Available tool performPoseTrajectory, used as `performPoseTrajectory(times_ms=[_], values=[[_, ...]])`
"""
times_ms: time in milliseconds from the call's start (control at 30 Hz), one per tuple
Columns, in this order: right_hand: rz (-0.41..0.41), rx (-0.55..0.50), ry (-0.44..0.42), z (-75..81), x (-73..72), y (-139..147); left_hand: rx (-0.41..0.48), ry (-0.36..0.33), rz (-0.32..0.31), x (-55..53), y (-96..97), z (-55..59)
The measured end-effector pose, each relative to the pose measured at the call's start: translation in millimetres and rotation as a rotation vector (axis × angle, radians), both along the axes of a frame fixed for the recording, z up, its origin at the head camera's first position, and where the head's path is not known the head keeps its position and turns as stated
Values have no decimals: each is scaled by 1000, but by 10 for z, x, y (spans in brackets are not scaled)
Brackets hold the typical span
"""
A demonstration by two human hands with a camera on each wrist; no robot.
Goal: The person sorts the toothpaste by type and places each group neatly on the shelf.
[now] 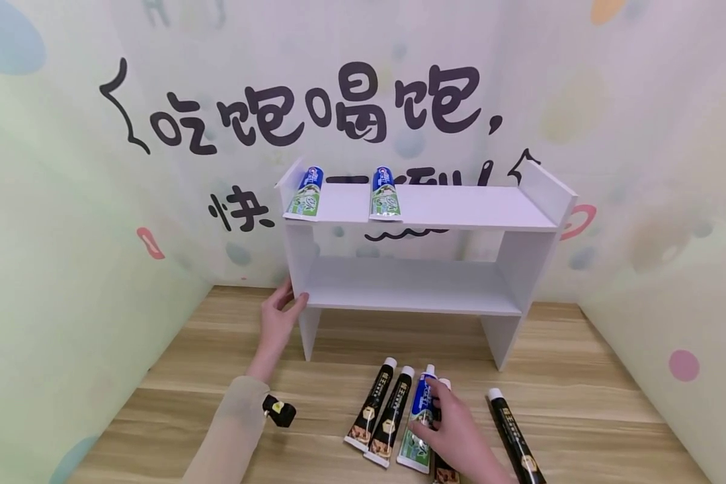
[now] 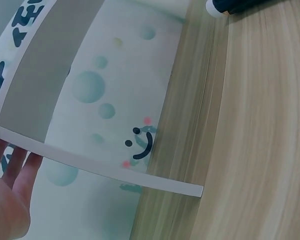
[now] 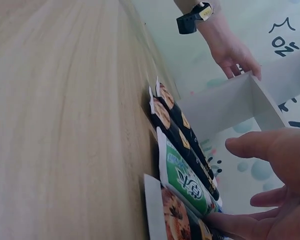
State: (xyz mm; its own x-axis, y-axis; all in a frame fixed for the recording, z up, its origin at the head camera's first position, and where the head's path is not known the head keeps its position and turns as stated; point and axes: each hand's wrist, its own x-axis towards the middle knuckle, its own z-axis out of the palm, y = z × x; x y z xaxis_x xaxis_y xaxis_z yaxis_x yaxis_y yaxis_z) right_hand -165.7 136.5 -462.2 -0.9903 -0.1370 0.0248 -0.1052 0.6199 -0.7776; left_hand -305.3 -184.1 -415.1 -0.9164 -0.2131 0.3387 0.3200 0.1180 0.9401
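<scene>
Pinching the upright side of a smooth white two-tier shelf (image 1: 411,286) with left hand (image 1: 280,313); curving right hand (image 1: 456,430), thumb and fingers spread, over a glossy blue-and-green tapered tube (image 1: 422,405).

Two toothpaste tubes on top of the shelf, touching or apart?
Apart. Head view: a bare stretch of white top board plainly separates the left tube from the right tube.

Black tube (image 1: 445,472) under the right hand (image 1: 460,430): middle hidden by it; second black tube (image 1: 516,440), farther right of that hand, cropped by head view's bottom edge. Left hand (image 1: 278,312): some fingers partly hidden behind white shelf (image 1: 300,259). Fine print on blue-green tube (image 1: 421,405), by right thumb, too small to read.
</scene>
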Motion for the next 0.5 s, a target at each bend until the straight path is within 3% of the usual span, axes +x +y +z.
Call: performPoseTrajectory(times_ms=[233, 500], values=[[-26, 22, 23, -50, -1, -44, -4, -19, 32, 47, -17, 59], [-38, 52, 58, -57, -42, -95, 30, 68, 88, 50, 26, -23]])
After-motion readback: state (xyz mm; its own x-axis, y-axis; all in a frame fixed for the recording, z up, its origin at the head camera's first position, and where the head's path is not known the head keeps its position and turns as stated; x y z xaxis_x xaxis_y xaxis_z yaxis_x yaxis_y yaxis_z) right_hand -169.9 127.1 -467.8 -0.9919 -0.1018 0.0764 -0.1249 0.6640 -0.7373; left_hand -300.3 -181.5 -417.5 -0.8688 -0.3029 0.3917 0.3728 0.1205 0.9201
